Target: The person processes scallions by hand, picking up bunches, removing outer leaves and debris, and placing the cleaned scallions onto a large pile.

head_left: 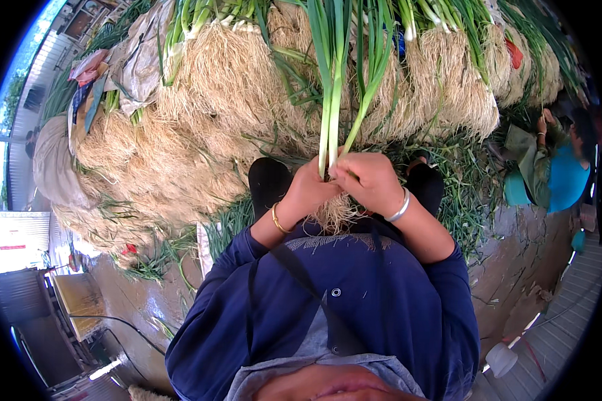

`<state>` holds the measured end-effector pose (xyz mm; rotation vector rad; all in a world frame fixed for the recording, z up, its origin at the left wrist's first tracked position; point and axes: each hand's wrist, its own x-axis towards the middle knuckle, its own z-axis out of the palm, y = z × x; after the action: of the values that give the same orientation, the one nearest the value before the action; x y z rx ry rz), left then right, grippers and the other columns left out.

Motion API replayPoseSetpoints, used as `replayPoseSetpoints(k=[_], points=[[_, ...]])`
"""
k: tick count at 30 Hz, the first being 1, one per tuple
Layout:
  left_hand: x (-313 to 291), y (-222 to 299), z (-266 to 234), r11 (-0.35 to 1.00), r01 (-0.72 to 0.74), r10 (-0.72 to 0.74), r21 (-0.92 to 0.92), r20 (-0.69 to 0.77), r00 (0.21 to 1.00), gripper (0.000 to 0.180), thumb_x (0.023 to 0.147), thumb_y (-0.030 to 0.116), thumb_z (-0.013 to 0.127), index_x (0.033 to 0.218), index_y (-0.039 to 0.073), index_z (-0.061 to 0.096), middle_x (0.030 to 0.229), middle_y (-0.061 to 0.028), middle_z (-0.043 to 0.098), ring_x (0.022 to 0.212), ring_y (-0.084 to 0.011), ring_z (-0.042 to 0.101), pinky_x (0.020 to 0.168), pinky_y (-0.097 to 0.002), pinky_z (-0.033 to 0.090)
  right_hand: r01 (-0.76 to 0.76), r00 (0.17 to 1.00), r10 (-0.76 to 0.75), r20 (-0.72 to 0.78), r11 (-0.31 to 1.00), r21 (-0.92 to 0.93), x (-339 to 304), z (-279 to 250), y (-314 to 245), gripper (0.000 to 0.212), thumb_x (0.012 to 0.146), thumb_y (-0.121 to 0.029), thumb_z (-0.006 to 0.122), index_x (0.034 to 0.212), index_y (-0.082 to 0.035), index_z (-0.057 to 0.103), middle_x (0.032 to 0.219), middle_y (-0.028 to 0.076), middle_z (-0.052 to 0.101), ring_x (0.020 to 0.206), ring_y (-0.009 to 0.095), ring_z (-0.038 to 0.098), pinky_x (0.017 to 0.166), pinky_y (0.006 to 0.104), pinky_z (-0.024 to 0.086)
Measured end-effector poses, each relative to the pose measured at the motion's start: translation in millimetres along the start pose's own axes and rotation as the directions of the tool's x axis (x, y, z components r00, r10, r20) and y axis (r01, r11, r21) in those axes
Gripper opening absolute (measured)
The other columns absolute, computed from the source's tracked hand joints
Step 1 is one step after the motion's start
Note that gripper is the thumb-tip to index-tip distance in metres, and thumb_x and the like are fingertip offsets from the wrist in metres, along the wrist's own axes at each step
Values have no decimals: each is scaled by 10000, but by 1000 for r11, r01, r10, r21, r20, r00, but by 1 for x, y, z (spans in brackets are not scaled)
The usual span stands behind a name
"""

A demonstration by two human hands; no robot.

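Note:
In front of my body, my left hand (309, 186) is closed round the lower white ends of a few long green onions (333, 107). Their pale, stringy roots (338, 214) hang out below my fingers. My right hand (373, 182) is pressed against the left one, its fingers curled in a pinch at the base of a stalk (362, 115) that leans to the right. The fingertips partly cover what they grip. A gold-coloured bangle circles my left wrist, and a silver one my right.
A large heap of green onions with tan roots (227, 73) rises ahead and to the left. Loose green leaves (458, 180) litter the wet floor (515, 260). A person in blue (568, 174) is at the far right. A yellowish board (79, 304) stands at lower left.

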<state>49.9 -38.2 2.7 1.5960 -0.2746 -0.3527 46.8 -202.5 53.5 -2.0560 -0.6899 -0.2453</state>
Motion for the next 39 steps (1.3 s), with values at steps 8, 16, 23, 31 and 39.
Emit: replayPoseSetpoints(k=[8,16,23,31,39], points=[[-2,89,-49,530,175,28,-830,223,974,364,886,262,554,1074,-42,490,725,-7,474,523,-60,400,391,-183,320,-223,942,203,267,974,47,-35,-31,48,141,834,-82,629,949,-1,619,793,89,629,714,195,615,632,305,484],[31,200,-99,476,-181,452,-860,63,890,255,924,257,514,1032,28,480,707,15,455,494,-68,375,390,-231,320,138,848,-357,-391,862,-488,64,-61,46,259,801,-58,615,1051,0,583,950,169,619,886,352,584,791,412,480],[37,80,-67,540,150,65,-828,219,973,307,895,224,576,1116,12,560,708,-34,574,619,-128,547,548,-248,457,-146,891,-114,-439,844,-516,105,-76,59,148,785,-65,597,920,-19,556,803,151,571,701,303,591,636,416,477],[27,33,-16,712,138,-171,-688,21,985,375,860,36,587,1212,-54,494,1112,-103,585,999,-168,575,866,-313,473,-221,966,248,-76,941,257,-6,-7,22,155,854,-137,628,946,-18,594,802,90,567,730,195,548,678,289,446],[26,37,-6,685,165,-139,-709,94,986,365,799,-37,614,1149,-14,514,997,-90,622,859,-165,625,756,-297,521,-385,898,428,101,653,652,64,-16,56,308,879,-262,638,1026,-6,552,775,-4,570,627,41,489,556,199,419]])
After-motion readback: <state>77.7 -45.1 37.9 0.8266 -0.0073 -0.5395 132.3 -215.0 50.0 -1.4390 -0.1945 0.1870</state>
